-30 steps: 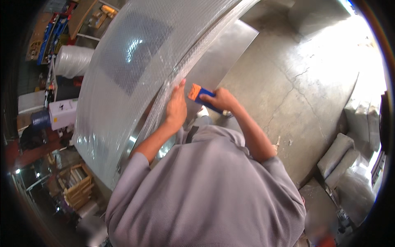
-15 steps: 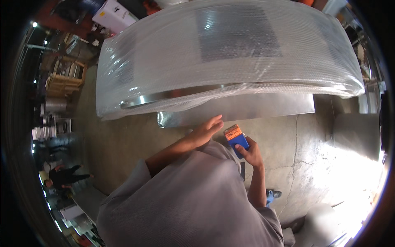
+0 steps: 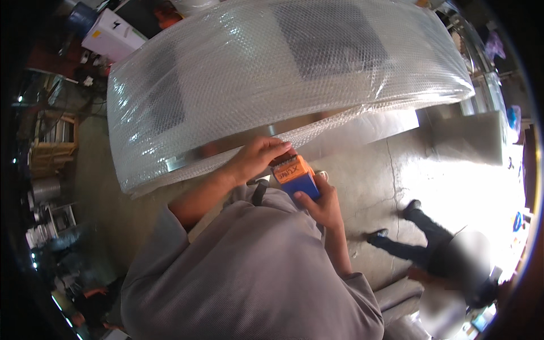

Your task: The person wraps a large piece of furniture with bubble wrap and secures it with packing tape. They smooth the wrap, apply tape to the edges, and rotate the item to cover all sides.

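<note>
Beside bubble wrap: right grip around tool; left grip at toothed end, closure unclear. Likely readying tool; next needs steadying.

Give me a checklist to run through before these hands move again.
1. Right hand gripping the blue-and-orange tool: ok.
2. Left hand well clear of the tool's orange end: not ok, fingers right by it.
3. Left fingers touching the tool: cannot tell.
4. Bubble wrap closed along the near side: not ok, bare metal shows in a gap.
5. Co-worker clear of both hands: ok.
</note>
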Demonstrator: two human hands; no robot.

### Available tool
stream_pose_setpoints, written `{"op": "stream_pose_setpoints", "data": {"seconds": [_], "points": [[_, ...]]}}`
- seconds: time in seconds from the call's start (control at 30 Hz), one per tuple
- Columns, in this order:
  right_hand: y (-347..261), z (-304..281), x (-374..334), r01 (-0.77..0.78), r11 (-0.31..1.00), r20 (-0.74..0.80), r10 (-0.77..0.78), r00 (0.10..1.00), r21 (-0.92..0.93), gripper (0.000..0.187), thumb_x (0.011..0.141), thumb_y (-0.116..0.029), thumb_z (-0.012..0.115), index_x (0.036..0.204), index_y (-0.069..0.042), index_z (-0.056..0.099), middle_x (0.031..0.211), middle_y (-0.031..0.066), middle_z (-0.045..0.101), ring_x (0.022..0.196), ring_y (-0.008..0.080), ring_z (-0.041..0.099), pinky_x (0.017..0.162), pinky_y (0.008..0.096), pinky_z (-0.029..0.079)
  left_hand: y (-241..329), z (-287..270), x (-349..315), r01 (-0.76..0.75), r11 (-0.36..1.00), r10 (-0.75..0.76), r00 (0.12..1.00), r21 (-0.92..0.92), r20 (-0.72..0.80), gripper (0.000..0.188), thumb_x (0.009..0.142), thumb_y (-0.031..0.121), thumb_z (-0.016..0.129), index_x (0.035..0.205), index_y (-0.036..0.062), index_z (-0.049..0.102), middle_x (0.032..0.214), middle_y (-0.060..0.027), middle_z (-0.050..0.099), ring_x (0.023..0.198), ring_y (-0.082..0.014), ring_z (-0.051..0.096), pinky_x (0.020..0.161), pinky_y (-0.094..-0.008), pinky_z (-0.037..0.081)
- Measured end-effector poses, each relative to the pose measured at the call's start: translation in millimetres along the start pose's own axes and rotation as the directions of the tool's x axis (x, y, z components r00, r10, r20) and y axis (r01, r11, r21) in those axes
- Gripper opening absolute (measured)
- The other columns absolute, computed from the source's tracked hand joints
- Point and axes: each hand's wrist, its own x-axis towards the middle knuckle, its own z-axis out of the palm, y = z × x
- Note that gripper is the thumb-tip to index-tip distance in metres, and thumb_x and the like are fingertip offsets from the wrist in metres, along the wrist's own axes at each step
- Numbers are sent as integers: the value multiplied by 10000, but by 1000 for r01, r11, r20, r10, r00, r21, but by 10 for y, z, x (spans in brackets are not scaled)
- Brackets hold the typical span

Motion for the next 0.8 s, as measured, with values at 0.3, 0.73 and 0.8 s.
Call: {"op": "stream_pose_setpoints", "data": {"seconds": [0.3, 0.73, 0.8], "points": [[-432, 431, 73, -182, 976, -182, 159, 970, -122, 532, 895, -419, 792, 1031, 87, 696, 781, 167, 714, 719, 221, 692, 680, 366, 541, 500, -780, 505, -400, 700, 581, 800, 591, -147, 142, 965, 129, 715, 1011, 3, 759, 778, -86, 744, 735, -156, 710, 652, -305, 564], [-266, 578, 120, -253, 964, -300, 220, 928, -79, 603, 942, -508, 722, 907, 94, 695, 701, 160, 683, 657, 189, 659, 624, 375, 520, 403, -1360, 1136, -75, -17, 875, 482, 997, 51, 506, 980, 334, 709, 1451, 183, 605, 1492, -166, 505, 1404, -373, 473, 1145, -529, 354], [-232, 544, 110, -266, 961, -293, 235, 927, -71, 596, 942, -504, 723, 907, 90, 696, 695, 151, 678, 656, 176, 649, 622, 369, 518, 434, -1185, 838, -215, 76, 775, 627, 974, 77, 493, 963, 334, 728, 1411, 151, 631, 1443, -156, 532, 1385, -355, 490, 1126, -518, 370]]}}
